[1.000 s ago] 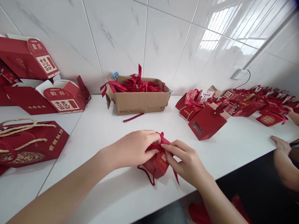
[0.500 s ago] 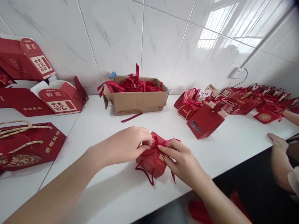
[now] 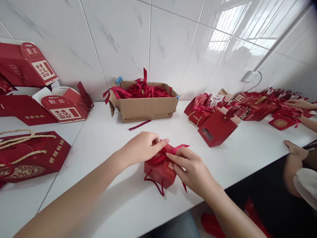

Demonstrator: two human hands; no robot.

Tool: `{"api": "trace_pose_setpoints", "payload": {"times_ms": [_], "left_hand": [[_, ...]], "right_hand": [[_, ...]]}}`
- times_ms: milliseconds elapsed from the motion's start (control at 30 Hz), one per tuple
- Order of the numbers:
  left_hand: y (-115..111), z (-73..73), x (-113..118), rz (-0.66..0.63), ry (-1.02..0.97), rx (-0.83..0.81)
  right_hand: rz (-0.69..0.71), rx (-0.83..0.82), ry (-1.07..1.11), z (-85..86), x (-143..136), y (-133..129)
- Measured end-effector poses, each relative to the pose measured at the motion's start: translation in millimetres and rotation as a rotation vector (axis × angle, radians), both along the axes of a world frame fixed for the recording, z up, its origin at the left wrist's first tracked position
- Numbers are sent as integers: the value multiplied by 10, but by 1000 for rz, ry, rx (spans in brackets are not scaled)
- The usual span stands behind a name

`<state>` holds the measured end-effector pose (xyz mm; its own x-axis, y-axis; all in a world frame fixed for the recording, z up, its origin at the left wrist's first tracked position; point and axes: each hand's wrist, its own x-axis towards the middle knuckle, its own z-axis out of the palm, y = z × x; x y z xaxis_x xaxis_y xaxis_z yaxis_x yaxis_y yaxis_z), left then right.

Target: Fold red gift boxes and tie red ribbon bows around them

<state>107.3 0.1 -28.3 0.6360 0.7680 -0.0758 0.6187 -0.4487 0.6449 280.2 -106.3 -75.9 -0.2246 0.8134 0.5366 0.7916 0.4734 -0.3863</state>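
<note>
A small red gift box [image 3: 158, 175] with gold print stands on the white table, a red rope handle [image 3: 156, 185] hanging down its near side. Red satin ribbon [image 3: 182, 147] crosses its top, one tail pointing right and another dangling at the right side. My left hand [image 3: 142, 147] bends over the box's left part, thumb stretched across the ribbon and fingers curled on it. With thumb and forefinger my right hand [image 3: 189, 165] pinches the ribbon at the middle of the top. The exact shape of the knot is hidden under my fingers.
A cardboard box [image 3: 148, 109] full of red ribbons stands by the wall, a loose strip [image 3: 140, 125] before it. Red gift boxes [image 3: 65, 105] and a rope-handled one [image 3: 37, 155] stand left. More boxes [image 3: 218, 127] line the right, where a co-worker's hand [image 3: 296, 148] rests at the edge.
My left thumb has swung up and to the right over the ribbon, out of its earlier pinch. My right hand stays nearly in place. Another hand appears among the boxes at far right.
</note>
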Motion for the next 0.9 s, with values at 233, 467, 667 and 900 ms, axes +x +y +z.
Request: {"api": "trace_pose_setpoints", "payload": {"times_ms": [233,467,667,900], "left_hand": [[28,-89,147,-96,-180,107],[32,-135,164,-93,-260,108],[46,-174,180,-83,-271,137],[55,-195,190,-54,-293,164]], "right_hand": [[14,-61,14,28,6,18],[39,-76,22,22,16,38],[48,-120,38,26,35,27],[57,-175,24,58,42,33]]}}
